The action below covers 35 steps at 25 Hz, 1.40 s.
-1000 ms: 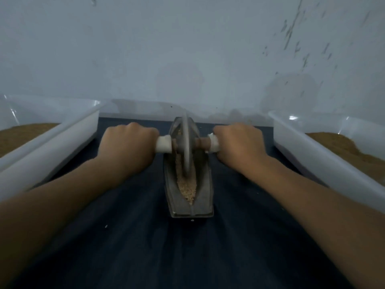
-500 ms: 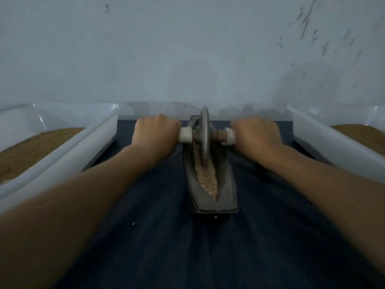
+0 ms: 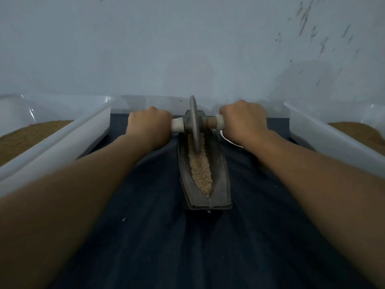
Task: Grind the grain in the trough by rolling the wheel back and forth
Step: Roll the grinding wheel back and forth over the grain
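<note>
Head view shows your left hand (image 3: pixel 149 127) and right hand (image 3: pixel 243 119) each curled round an end of the axle handle (image 3: pixel 218 122), with the grinding wheel (image 3: pixel 194 124) upright between them. It stands at the far end of the boat-shaped trough (image 3: pixel 220 180), and the grain (image 3: pixel 201 170) lies nearer you.

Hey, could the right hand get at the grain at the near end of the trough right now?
Probably, but only after letting go: the right hand grips the handle of the wheel. The grain lies uncovered in the trough, nearer than the wheel, with nothing over it.
</note>
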Tool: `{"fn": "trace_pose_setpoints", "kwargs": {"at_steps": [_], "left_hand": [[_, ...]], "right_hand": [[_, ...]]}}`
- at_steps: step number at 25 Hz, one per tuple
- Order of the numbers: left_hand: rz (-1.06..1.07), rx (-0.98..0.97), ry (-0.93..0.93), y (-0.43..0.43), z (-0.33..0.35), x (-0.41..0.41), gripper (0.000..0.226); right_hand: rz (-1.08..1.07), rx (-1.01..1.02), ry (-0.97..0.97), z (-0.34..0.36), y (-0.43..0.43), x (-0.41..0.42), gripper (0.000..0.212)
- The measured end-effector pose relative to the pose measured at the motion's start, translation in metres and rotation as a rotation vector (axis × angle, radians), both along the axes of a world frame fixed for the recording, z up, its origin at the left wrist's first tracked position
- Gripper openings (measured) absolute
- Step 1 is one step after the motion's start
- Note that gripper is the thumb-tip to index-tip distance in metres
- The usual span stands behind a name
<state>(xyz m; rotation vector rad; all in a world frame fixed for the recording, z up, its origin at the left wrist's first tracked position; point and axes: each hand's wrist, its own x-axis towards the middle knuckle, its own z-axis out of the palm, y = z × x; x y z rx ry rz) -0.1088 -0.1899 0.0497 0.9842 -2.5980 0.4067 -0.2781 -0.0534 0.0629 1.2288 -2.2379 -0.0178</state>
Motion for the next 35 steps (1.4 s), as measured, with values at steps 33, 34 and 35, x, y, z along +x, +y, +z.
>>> {"fn": "trace_pose_setpoints", "kwargs": {"at_steps": [33,34,35], "left_hand": [[-0.28,-0.438,0.081,0.032,-0.007,0.058,0.038],[-0.281,-0.424,0.084,0.029,-0.006,0.057,0.039],[-0.236,-0.388,0.055,0.029,-0.009,0.053,0.037]], "right_hand": [[0.275,-0.282,0.145,-0.04,0.09,0.013,0.025],[0.298,-0.281,0.137,-0.04,0.09,0.008,0.027],[0.281,-0.259,0.118,-0.04,0.083,0.006,0.026]]}}
